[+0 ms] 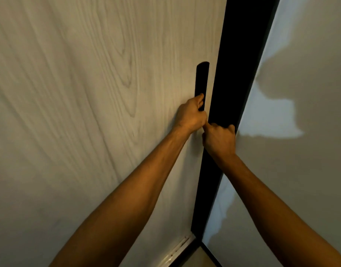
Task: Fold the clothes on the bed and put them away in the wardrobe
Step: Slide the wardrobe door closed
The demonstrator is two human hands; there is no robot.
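Both hands grip the wardrobe door: left hand its handle, right hand its edge.

Wardrobe door: pale wood-grain panel; no letters, numbers or brand marks on it
Recessed handle: plain black slot; no label readable
Dark frame strip: unmarked (too dark to show any print)
Side wall: bare painted surface; no sign or sticker
Floor track: metal rail; nothing legible
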